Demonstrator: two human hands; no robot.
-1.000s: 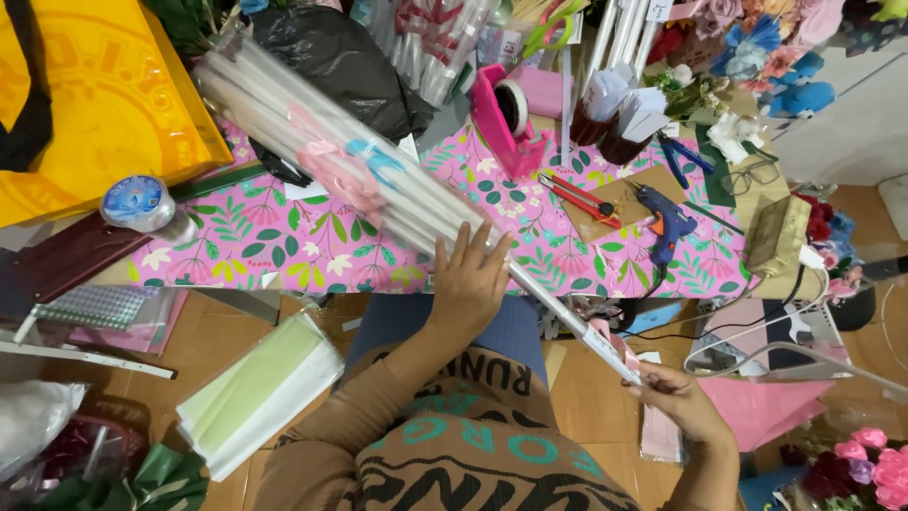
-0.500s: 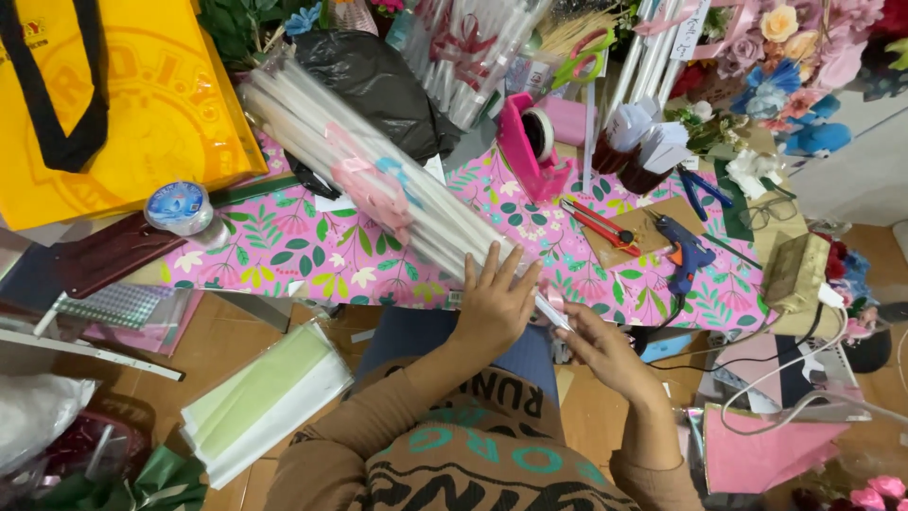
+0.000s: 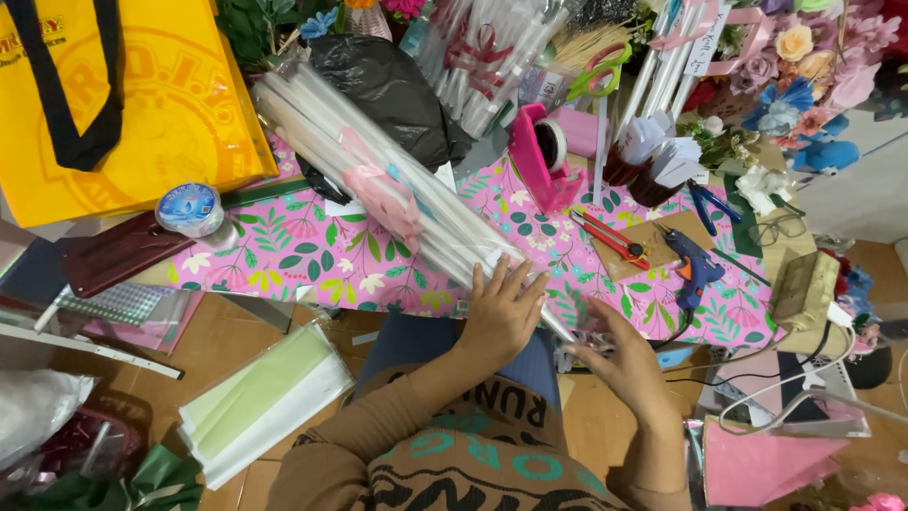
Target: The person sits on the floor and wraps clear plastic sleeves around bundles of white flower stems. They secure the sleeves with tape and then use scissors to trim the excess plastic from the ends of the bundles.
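Observation:
A long bundle of white rolled tubes in clear wrap (image 3: 378,170) lies slantwise across a low table with a pink leaf-patterned cloth (image 3: 303,255). My left hand (image 3: 501,312) presses flat on the bundle's near end, fingers spread. Just right of it, my right hand (image 3: 619,355) pinches the tip of one thin white tube (image 3: 558,331) that sticks out of that end. Brown sleeves cover both arms.
On the table: a pink tape dispenser (image 3: 539,161), red cutter (image 3: 610,237), blue glue gun (image 3: 690,265), black bag (image 3: 388,85), tape roll (image 3: 189,208). A yellow tote (image 3: 123,104) stands left. Green and white sheets (image 3: 265,397) lie on the floor. Paper flowers (image 3: 804,57) stand at right.
My right hand has slid up along the drawn-out tube from far right to the bundle's end, so little of the tube shows now. My left hand stays on the bundle.

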